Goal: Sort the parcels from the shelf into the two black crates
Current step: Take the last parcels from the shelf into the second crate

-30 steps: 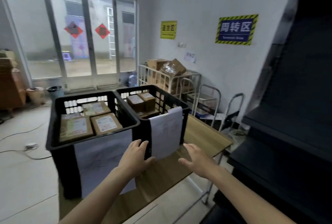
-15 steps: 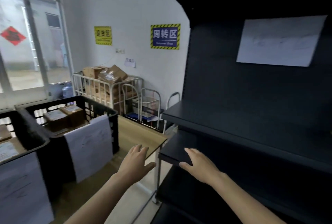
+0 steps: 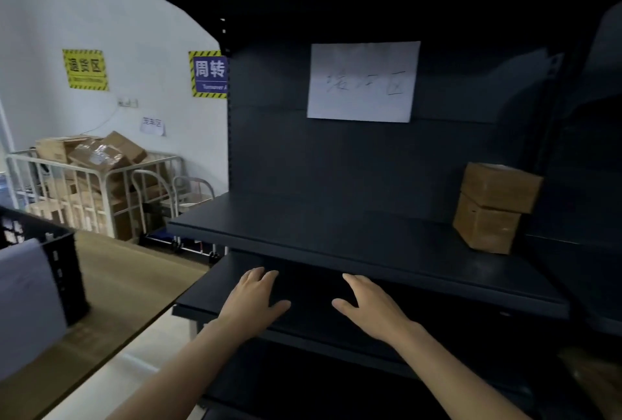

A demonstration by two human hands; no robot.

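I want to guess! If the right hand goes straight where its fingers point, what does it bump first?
Probably the front edge of the middle shelf board, just beyond the right hand; it might slip under instead. Depth is unclear.

- shelf (image 3: 336, 227): matte black thruout
- parcels (image 3: 498, 190): brown cardboard
- paper sheet (image 3: 363, 83): white w/ faint grey handwriting
- yellow sign (image 3: 85, 69): black chars, yellow/black stripe border
- blue sign (image 3: 209, 74): white chars, same stripe border
- crate (image 3: 64, 271): black
- tabletop (image 3: 128, 288): tan wood grain
- cart (image 3: 84, 184): white bars
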